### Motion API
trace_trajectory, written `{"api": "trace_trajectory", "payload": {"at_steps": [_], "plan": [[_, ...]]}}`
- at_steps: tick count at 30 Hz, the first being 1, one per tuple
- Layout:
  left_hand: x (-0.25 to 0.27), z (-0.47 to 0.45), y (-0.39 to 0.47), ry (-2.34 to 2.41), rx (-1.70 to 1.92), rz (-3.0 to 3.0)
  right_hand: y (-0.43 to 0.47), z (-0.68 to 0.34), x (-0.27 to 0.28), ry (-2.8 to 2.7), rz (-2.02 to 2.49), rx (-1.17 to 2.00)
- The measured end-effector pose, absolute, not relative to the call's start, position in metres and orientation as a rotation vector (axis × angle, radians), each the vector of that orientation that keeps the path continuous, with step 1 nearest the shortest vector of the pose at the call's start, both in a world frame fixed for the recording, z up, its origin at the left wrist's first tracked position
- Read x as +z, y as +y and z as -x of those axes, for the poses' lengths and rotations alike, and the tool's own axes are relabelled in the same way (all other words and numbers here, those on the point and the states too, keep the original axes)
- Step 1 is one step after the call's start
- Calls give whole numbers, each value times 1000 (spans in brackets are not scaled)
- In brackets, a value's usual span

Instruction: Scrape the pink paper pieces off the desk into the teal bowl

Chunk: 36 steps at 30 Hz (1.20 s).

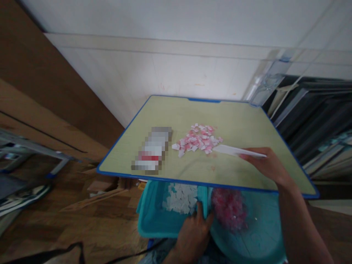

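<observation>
My right hand (pixel 265 161) is closed round the handle end of a flat white spatula (pixel 233 151). The blade's tip lies at the lower right edge of a loose pile of small pink and white pieces (pixel 196 139) on a pale yellow folding table (pixel 236 121). Below the table's front edge, my left hand (pixel 194 234) has its index finger and thumb on either side of the right wall of a rectangular teal basin (pixel 158 229). White flat pieces (pixel 180 198) lie in that basin. In the round teal basin (pixel 264 234) beside it sits a shiny pink-red heap (pixel 229 209).
A phone-like object (pixel 152 150), blurred out, lies on the table's left side. A clear bottle (pixel 268 86) stands by the back right corner. Dark flat folders (pixel 319 106) are stacked at right. A metal frame (pixel 57 165) and a shoe (pixel 24 198) are on the left.
</observation>
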<state>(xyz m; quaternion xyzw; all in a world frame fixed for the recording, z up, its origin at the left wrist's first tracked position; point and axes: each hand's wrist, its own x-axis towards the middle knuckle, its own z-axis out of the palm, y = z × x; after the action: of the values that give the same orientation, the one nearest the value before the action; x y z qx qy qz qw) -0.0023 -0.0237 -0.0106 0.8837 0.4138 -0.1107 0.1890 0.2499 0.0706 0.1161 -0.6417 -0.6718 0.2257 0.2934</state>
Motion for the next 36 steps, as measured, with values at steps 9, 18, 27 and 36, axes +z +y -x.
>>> {"api": "trace_trajectory", "payload": {"at_steps": [9, 18, 27, 36], "plan": [[-11, 2, -24, 1158, -298, -2488, 76, -250, 111, -1796, 1633, 565], [-13, 3, -24, 1163, -294, -2507, 76, -252, 114, -1795, 1645, 607], [-10, 2, -24, 1145, -336, -2491, 84, -246, 109, -1825, 1589, 571], [-10, 3, -23, 1152, -310, -2475, 94, -248, 119, -1868, 1541, 548]]}}
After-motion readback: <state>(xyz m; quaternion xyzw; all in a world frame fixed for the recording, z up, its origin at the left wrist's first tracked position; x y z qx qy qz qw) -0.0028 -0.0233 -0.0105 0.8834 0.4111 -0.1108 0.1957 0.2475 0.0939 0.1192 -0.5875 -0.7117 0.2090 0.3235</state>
